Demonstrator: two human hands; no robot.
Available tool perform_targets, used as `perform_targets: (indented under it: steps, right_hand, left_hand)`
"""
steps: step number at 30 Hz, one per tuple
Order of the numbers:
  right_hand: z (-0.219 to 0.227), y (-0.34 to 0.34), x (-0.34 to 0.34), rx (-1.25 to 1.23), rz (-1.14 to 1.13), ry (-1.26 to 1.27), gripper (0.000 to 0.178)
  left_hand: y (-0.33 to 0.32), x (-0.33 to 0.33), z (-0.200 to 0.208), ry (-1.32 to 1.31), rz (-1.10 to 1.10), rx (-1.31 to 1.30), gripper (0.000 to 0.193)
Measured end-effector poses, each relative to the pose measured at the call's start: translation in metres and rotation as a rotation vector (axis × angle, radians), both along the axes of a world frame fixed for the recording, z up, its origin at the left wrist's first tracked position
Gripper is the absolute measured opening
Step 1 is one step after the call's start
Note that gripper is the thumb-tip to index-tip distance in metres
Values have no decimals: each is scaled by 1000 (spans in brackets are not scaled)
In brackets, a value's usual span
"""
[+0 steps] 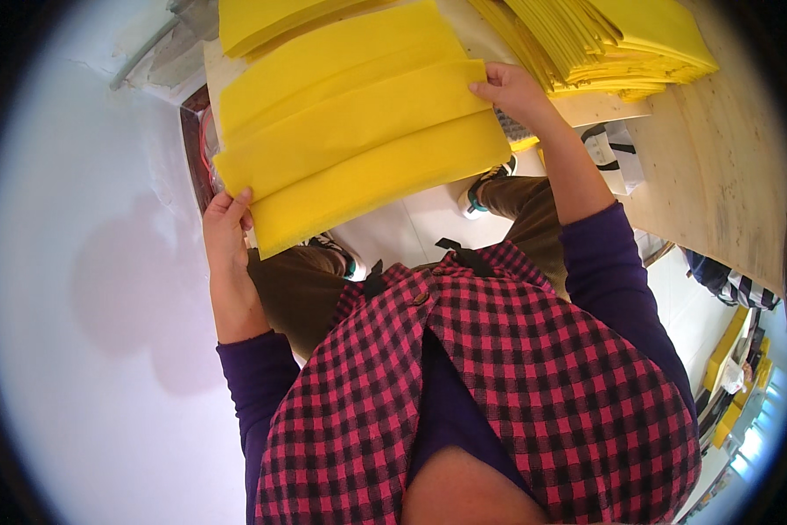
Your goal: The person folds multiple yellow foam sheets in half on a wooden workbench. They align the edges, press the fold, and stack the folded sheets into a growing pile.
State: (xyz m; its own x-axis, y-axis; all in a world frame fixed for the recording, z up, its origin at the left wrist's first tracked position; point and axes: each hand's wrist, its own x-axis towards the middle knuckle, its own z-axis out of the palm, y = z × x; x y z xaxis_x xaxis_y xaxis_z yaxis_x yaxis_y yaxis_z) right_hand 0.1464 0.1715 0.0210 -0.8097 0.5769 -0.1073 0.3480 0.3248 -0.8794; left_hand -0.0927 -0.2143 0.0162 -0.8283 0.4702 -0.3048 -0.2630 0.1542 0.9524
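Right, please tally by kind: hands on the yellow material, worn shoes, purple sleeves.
Left hand and right hand on the yellow material: 2
Left shoe and right shoe: 2
Left sleeve and right sleeve: 2
Total: 6

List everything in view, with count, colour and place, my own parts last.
Held yellow fabric: layer count unclear, yellow, between the hands
Fabric stack: one, yellow, top right
Other fabric: at least one, yellow, top left
Wooden surface: one, pale brown, right
Bag-like item: one, white and black, right of the right forearm
Striped bundle: one, dark and white, far right
Wall: one, white, left
Floor: one, white, below the fabric
Shoes: two, black and white, below the fabric
Checked garment: one, pink and black, lower centre
Left hand: one, bare, fabric's left edge
Right hand: one, bare, fabric's right edge
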Motion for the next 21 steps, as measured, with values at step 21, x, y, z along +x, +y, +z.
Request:
perform_targets:
  steps: [21]
  right_hand:
    - [-16, -4, -2, 298, -131, 40, 26]
  left_hand:
    - [24, 24, 30, 1084, 107, -303, 35]
